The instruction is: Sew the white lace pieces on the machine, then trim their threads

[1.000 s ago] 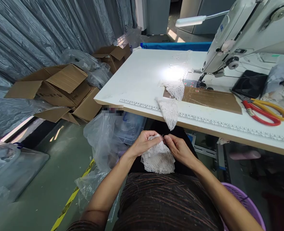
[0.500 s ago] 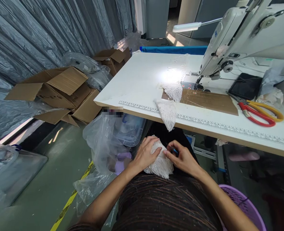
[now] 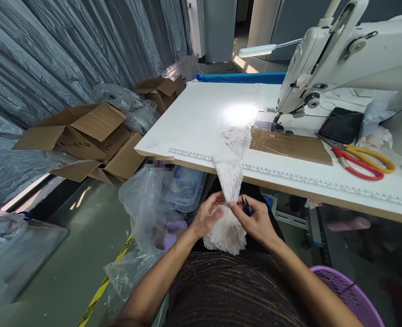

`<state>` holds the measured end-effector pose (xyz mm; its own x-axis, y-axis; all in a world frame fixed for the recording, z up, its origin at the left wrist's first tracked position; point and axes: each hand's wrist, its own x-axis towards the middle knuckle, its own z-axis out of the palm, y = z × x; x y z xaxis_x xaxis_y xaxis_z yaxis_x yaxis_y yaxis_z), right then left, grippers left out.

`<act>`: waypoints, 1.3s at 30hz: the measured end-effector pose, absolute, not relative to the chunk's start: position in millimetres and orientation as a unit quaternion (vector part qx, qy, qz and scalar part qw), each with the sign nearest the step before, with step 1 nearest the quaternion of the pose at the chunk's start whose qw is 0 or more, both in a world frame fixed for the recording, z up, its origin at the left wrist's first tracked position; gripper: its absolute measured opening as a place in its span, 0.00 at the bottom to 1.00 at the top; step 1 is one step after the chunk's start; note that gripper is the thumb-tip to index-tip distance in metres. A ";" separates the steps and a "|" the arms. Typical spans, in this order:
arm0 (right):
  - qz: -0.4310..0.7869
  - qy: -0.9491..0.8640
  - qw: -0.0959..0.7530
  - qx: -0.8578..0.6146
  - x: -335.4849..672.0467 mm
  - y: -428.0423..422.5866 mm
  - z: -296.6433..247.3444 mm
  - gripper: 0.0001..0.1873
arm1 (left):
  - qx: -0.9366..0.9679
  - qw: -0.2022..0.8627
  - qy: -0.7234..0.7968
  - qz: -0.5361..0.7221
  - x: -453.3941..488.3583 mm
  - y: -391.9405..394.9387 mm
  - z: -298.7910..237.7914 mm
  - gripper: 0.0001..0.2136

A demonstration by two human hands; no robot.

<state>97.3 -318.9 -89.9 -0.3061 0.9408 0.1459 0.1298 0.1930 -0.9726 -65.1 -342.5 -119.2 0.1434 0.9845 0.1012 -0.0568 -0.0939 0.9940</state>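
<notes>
A strip of white lace [image 3: 230, 175] runs down over the table's front edge and narrows to a tip at my hands. More white lace [image 3: 225, 234] lies bunched on my lap beneath them. My left hand [image 3: 206, 218] is closed on the lace from the left, its thumb slightly blurred. With thumb and forefinger, my right hand [image 3: 255, 218] pinches the lace at the tip. Small dark thread snips with a blue part [image 3: 246, 206] are tucked in that same hand, mostly covered by its fingers.
Over the white table [image 3: 180, 122] stands a sewing machine [image 3: 299, 77]. Red-and-yellow-handled scissors [image 3: 364, 161] and a black flat device [image 3: 342, 125] lie at right. Open cardboard boxes [image 3: 95, 131] and plastic bags [image 3: 143, 200] are at left, a purple basket [image 3: 349, 290] at lower right.
The hanging lace tip, earlier apart from my hands, is now drawn down into my fingers. My left hand has come off its flat hold on the lap lace. The view has shifted slightly.
</notes>
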 end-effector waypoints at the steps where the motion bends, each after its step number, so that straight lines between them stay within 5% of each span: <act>1: 0.491 -0.668 0.400 -0.392 99.5 -327.1 -89.8 0.17 | 0.482 0.603 0.375 0.513 -66.1 -337.5 -113.4 0.39; 5: 0.511 -0.749 0.293 -0.303 110.4 -356.0 -89.4 0.18 | 0.354 0.751 0.273 0.485 -74.5 -320.6 -97.5 0.47; 11: 0.493 -0.810 0.168 -0.269 126.9 -365.1 -90.3 0.13 | 0.413 0.695 0.435 0.396 -83.1 -318.7 -86.5 0.30; 20: 0.500 -0.711 0.259 -0.421 127.5 -310.1 -100.6 0.27 | 0.490 0.609 0.498 0.376 -80.8 -323.5 -75.8 0.15; 39: 0.471 -0.725 0.290 -0.411 106.1 -305.8 -98.0 0.23 | 0.440 0.630 0.511 0.386 -75.1 -324.0 -74.1 0.17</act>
